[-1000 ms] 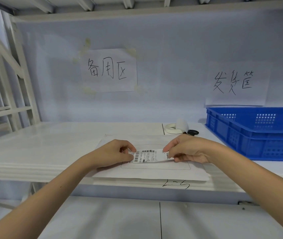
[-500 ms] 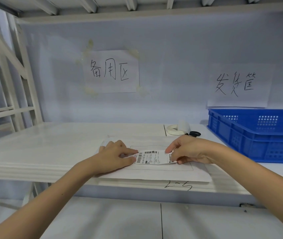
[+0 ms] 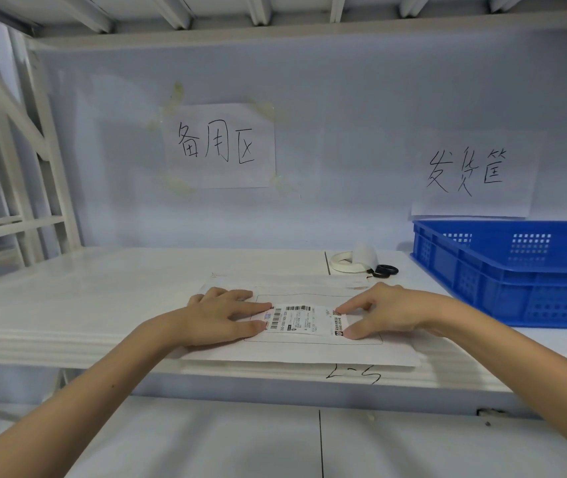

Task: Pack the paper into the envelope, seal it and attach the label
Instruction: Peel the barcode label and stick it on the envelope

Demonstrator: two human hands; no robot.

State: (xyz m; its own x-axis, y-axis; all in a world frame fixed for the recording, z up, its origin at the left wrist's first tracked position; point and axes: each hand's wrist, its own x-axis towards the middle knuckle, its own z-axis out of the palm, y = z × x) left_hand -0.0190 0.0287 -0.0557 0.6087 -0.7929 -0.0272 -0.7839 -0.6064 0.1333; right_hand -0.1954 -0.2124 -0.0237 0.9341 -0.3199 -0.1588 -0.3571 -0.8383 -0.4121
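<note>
A white envelope (image 3: 296,353) lies flat on the white shelf (image 3: 85,298), its near edge at the shelf's front. A printed rectangle marks its face. Inside that rectangle lies a white barcode label (image 3: 304,320). My left hand (image 3: 221,317) rests on the envelope with straight fingers, and its fingertips press the label's left end. My right hand (image 3: 378,310) presses the label's right end with fingertip and thumb, fingers nearly flat. The paper is not visible.
A blue plastic crate (image 3: 516,270) stands on the shelf at the right. A roll of white tape (image 3: 347,262) and black scissors (image 3: 384,270) lie behind the envelope. Two handwritten paper signs hang on the back wall. A metal rack frame rises at the left.
Both hands held the label pinched by its ends above the envelope. They have lowered it onto the envelope and flattened out, pressing its ends down.
</note>
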